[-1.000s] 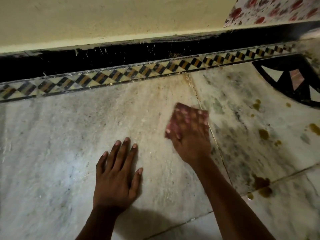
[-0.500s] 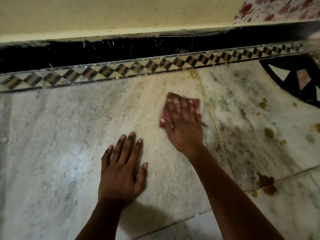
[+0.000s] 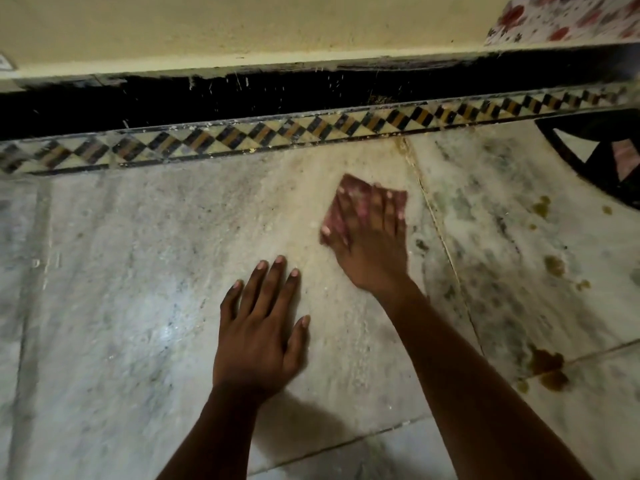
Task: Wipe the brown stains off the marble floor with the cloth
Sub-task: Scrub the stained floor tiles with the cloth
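Right hand (image 3: 372, 247) presses cloth (image 3: 351, 184) on streaky marble (image 3: 138, 271).

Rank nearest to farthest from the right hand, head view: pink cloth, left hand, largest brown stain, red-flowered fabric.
1. Pink cloth, under the right hand.
2. Left hand, lower left.
3. Largest brown stain, lower right.
4. Red-flowered fabric, top right.

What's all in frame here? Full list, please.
marble floor: one, grey-white, whole foreground
brown stains: several, brown, right side
cloth: one, reddish, under right hand
patterned border: one strip, black-ochre-cream, floor's far edge
black band: one, black, beyond border
wall: one, cream, top
floral fabric: one, white-red, top right
inlay motif: one, black, right edge
left hand: one, flat on floor, centre
right hand: one, fingers spread, pressing cloth
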The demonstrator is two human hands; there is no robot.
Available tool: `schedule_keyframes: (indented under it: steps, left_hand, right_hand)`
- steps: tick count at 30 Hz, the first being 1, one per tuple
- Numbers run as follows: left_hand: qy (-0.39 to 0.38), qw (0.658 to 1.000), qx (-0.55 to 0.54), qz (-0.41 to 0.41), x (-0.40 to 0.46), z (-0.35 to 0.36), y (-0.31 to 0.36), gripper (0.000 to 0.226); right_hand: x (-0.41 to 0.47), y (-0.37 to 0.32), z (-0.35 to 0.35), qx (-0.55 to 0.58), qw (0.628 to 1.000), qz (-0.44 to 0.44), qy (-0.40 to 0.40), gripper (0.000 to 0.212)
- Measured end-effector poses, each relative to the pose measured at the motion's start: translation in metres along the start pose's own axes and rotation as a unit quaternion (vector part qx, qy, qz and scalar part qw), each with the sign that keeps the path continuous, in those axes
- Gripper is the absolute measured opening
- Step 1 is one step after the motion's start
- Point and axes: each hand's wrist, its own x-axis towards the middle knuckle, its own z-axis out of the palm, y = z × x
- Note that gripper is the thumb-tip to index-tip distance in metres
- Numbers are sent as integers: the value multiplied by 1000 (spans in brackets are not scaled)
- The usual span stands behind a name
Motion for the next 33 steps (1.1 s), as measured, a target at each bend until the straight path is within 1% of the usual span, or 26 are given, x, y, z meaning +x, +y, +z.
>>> schedule_keyframes:
  steps: [2,3,5,6,7,8,9,11,13,14,15,16,17,18,20,21,22,23,25,27,30,33]
  left_hand:
    - [0,1000,-2,1,-1,0,0,71]
    - [2,1000,-4,1,-1,2,0,72]
    - [3,1000,-3,8,-1,6,-2,71]
    - [3,1000,-1,12,0,7,-4,71]
    - [4,1000,1,13,-1,7,-5,71]
    - [8,1000,4,12,0,7,-6,71]
    - [10,1000,7,11,0,6,-6,71]
    - [13,1000,7,7,0,2,-4,71]
    - [11,1000,2,2,0,1,-1,71]
    - [8,1000,3,-2,-2,2,1,71]
    - [8,1000,4,-1,-2,3,0,72]
    - [8,1000,4,2,-2,4,-1,72]
    - [11,1000,5,6,-2,5,-3,72]
    - [13,1000,6,9,-2,6,-4,72]
    - [14,1000,9,11,-1,6,-6,72]
    - [13,1000,7,9,0,5,-6,72]
    - [12,1000,7,10,0,5,-4,71]
    - [13,1000,7,11,-1,3,-3,71]
    - [18,1000,6,11,0,1,-2,70]
    - [22,1000,0,10,0,0,-2,70]
    - [24,1000,-1,7,-1,-2,1,70]
    - [26,1000,0,14,-1,0,-1,70]
  right_hand:
    - [-20,25,-4,6,998,57,6,75]
    - [-15,37,-10,14,994,110,12,77]
    - [20,45,-23,35,974,222,39,81]
    - [45,42,-30,47,964,259,46,84]
    - [70,35,-37,69,957,278,39,86]
    - [93,26,-43,85,957,276,22,87]
    - [107,19,-44,82,964,254,5,87]
    - [111,12,-39,42,986,161,-9,83]
    - [79,19,-27,3,998,55,6,78]
    - [54,27,-20,-4,1000,19,12,76]
    - [30,39,-14,-7,1000,3,21,75]
    - [10,52,-10,-7,999,11,31,74]
    - [-2,65,-10,-3,998,42,40,75]
    - [-5,77,-13,9,994,93,49,76]
    - [14,85,-21,47,973,214,68,78]
    - [33,82,-27,64,962,258,67,80]
    - [54,77,-33,81,954,282,58,81]
    - [74,69,-39,98,953,285,41,83]
    - [97,57,-49,96,966,240,1,84]
    - [89,51,-45,54,985,161,-15,79]
    - [27,57,-30,26,997,69,17,63]
    - [-44,71,-16,33,997,35,63,56]
